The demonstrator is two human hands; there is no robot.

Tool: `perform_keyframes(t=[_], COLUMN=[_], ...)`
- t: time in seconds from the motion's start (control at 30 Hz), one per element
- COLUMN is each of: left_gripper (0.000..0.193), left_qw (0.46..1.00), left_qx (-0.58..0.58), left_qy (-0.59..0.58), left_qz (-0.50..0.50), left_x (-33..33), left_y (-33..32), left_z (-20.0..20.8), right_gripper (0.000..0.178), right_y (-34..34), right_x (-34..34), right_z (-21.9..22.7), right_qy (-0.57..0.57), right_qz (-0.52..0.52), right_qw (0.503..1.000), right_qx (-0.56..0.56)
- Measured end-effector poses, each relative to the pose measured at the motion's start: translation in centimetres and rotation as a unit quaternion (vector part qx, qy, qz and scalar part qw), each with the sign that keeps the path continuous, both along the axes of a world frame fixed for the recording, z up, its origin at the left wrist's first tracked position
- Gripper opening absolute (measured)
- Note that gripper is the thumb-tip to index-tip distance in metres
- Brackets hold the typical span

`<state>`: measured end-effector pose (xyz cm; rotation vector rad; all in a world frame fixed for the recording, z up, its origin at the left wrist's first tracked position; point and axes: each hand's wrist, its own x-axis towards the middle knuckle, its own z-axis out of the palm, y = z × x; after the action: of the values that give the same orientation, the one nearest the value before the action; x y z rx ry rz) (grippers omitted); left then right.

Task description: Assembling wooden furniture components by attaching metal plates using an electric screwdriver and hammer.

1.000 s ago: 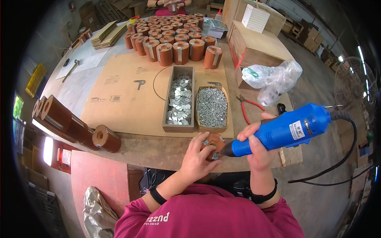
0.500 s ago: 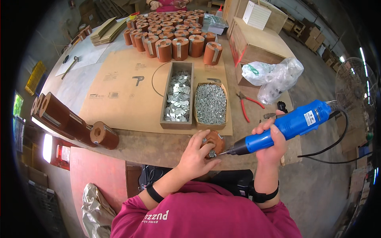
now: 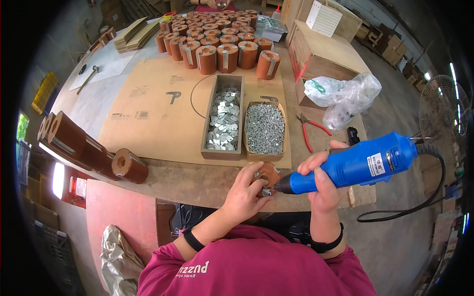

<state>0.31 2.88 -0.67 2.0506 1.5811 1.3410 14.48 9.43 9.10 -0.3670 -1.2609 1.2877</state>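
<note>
My left hand (image 3: 242, 195) grips a reddish-brown wooden cylinder (image 3: 271, 170) at the table's near edge, fingers over its top. A small silver metal plate (image 3: 266, 191) shows on the cylinder beside my thumb. In my right hand (image 3: 323, 190) is a blue electric screwdriver (image 3: 358, 165), lying nearly level and pointing left. Its black nose meets the cylinder by the plate; the bit's tip is hidden. Just beyond stand a long wooden box (image 3: 204, 133) of small metal plates and a cardboard box (image 3: 269, 157) full of screws.
Many similar cylinders (image 3: 227, 58) stand across the far table, with another person's hands (image 3: 217, 4) behind them. More cylinders (image 3: 129, 166) are at the left edge. Red-handled pliers (image 3: 307, 133), plastic bags (image 3: 340, 96) and a hammer (image 3: 89, 79) lie around. The screwdriver's black cord (image 3: 434, 195) loops at right.
The screwdriver has moved left and closer to the cylinder, so its shaft no longer shows. My right hand moved with it. The cylinder stays in my left hand.
</note>
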Motion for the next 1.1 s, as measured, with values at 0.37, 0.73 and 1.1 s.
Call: perform_keyframes(t=[0.37,0.73,1.1], left_gripper=[0.041,0.059,0.062], left_qw=[1.0,0.999,0.995], left_qx=[-0.003,0.016,0.046], left_qy=[-0.007,0.011,0.028], left_qz=[0.001,0.047,0.085], left_x=[-0.1,0.1,-0.3], left_y=[0.1,-0.7,-1.2], left_z=[0.2,0.1,0.9], right_gripper=[0.048,0.052,0.046], right_y=[0.0,0.3,3.6], right_x=[-1.5,-0.6,5.4], right_z=[0.2,-0.1,-4.0], right_qy=[-0.124,-0.033,0.11], right_qz=[0.039,0.018,-0.12], right_qw=[0.987,0.999,0.957], right_qx=[0.09,0.016,-0.238])
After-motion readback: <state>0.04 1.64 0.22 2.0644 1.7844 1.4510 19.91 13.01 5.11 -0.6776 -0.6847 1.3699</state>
